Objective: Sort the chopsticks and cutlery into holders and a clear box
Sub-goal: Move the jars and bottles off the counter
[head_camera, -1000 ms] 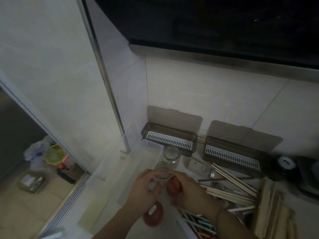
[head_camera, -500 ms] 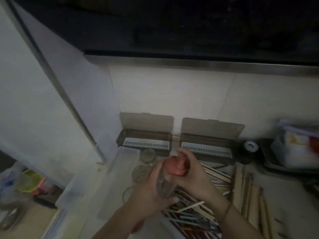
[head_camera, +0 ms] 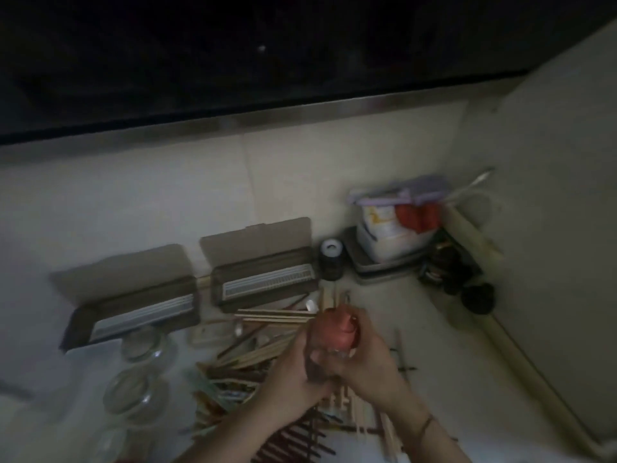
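A dim, pale tabletop (head_camera: 417,329) meets a tiled wall. Two brown holders (head_camera: 133,312) lie lengthwise along that wall, lids up. Chopsticks (head_camera: 277,317) are heaped before them, most running left to right. Over the heap, the left hand (head_camera: 293,372) and right hand (head_camera: 370,365) together grip a red-lidded jar (head_camera: 334,332).

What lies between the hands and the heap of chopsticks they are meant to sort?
A glass jar with a red lid. The left hand grips the jar, the right hand holds the lid, so neither is free. The chopsticks lie loose below; both brown holders stand open.
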`<action>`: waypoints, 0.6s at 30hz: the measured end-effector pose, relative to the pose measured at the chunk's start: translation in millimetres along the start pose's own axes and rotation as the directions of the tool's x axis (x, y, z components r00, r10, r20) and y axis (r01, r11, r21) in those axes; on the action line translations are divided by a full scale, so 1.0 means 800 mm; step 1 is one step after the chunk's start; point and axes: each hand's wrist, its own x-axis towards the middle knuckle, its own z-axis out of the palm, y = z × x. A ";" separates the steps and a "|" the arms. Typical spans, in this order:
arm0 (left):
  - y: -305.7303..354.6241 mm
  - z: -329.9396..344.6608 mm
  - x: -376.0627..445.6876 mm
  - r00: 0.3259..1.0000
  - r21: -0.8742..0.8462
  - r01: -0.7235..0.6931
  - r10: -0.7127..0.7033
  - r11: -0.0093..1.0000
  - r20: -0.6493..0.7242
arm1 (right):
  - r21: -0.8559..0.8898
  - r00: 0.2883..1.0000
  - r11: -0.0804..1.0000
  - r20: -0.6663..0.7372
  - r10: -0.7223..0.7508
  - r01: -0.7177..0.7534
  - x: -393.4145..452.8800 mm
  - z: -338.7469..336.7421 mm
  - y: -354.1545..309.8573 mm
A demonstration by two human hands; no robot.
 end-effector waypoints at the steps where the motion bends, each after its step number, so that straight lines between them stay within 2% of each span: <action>1: 0.011 0.014 0.009 0.998 0.086 -0.026 0.020 0.996 0.066 | -0.021 0.998 1.000 -0.055 0.005 -0.006 -0.004 -0.019 0.007; 3: 0.029 0.042 0.025 0.974 0.347 -0.168 0.100 0.923 0.204 | -0.041 0.978 0.999 -0.209 0.005 -0.014 -0.009 -0.060 0.028; 5: 0.041 0.067 0.037 0.913 0.562 -0.294 0.052 0.773 0.406 | -0.038 0.919 0.996 -0.391 0.058 -0.079 -0.015 -0.099 0.051; 6: 0.046 0.080 0.041 0.877 0.607 -0.350 0.021 0.714 0.481 | -0.029 0.874 0.991 -0.476 0.102 -0.132 -0.017 -0.117 0.062; 8: 0.053 0.111 0.050 0.810 0.613 -0.448 0.006 0.650 0.586 | -0.041 0.783 0.977 -0.605 0.141 -0.208 -0.019 -0.148 0.091; 10: 0.052 0.141 0.059 0.749 0.608 -0.528 -0.012 0.593 0.662 | -0.090 0.727 0.960 -0.673 0.137 -0.264 -0.020 -0.172 0.119; 14: 0.048 0.176 0.075 0.655 0.626 -0.641 -0.109 0.444 0.748 | -0.110 0.673 0.946 -0.728 0.132 -0.305 -0.020 -0.201 0.157; 18: 0.048 0.185 0.076 0.626 0.642 -0.656 -0.190 0.397 0.757 | -0.075 0.634 0.941 -0.756 0.163 -0.331 -0.011 -0.217 0.179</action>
